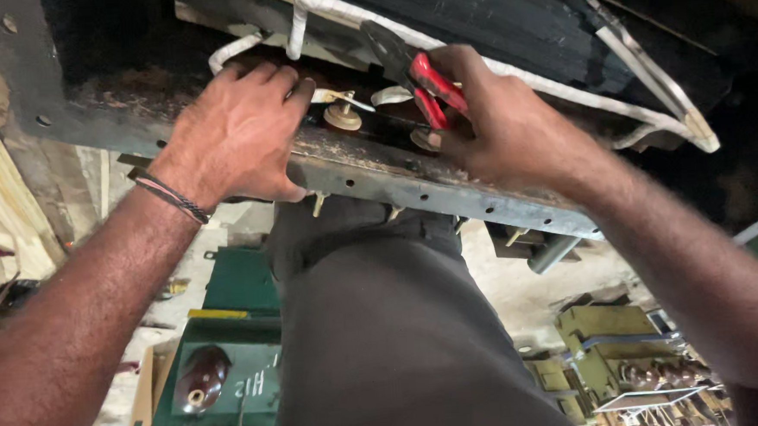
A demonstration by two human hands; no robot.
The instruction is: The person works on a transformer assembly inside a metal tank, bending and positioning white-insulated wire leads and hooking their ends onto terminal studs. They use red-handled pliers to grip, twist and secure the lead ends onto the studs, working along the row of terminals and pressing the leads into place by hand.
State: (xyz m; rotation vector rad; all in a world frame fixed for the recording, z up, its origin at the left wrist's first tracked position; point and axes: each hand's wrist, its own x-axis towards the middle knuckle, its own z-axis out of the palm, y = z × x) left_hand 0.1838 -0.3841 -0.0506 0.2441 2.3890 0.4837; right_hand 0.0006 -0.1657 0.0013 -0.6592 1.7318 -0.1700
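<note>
Two forearms reach up: left hand [235, 138] grips the steel frame edge [412, 185]; right hand [495, 120] is closed around one pair of red-handled pliers [428, 85].

The grey steel angle rail [412, 181] is the landmark. Above it, white-taped leads [510, 68], brass terminal studs [341, 115] and red-handled pliers [428, 85] crowd the narrow gap under the dark winding block [490, 17]. The left hand [237, 138] grips the rail's left end, the right hand [504, 124] fills its middle. Below the rail, the person's grey-trousered leg [385, 325] blocks the centre; open room lies on either side of it.
</note>
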